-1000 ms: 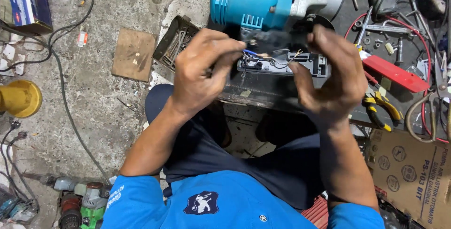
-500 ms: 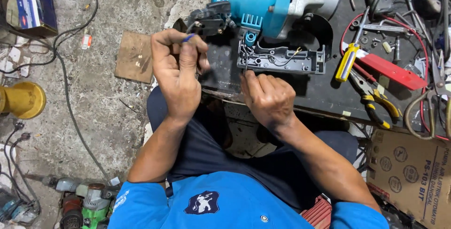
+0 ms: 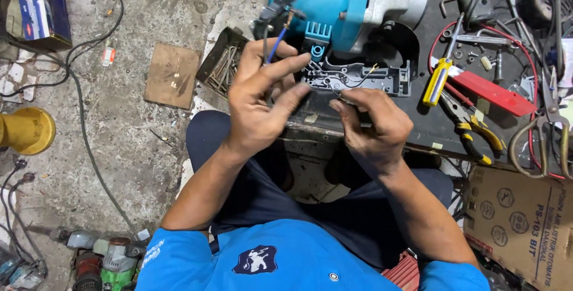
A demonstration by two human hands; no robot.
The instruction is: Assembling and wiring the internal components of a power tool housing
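Note:
A blue and grey power tool (image 3: 334,4) lies on a black workbench (image 3: 418,130), with its open grey handle housing (image 3: 358,76) showing the wiring inside. My left hand (image 3: 262,100) is raised in front of the tool. It pinches a blue wire (image 3: 276,43) that leads up to a small black switch part (image 3: 276,7). My right hand (image 3: 373,127) rests at the front edge of the housing with its fingertips pinched together. I cannot see anything between them.
A yellow-handled screwdriver (image 3: 439,79), a red tool (image 3: 492,94), pliers (image 3: 471,127) and shears (image 3: 549,130) lie on the bench to the right. A cardboard box (image 3: 525,225) stands below them. On the floor to the left are a tray of nails (image 3: 224,64), a wooden board (image 3: 173,76) and cables.
Both hands were on the housing a second ago. My left hand has lifted away with the blue wire and switch part, and my right hand has drawn back to the housing's front edge.

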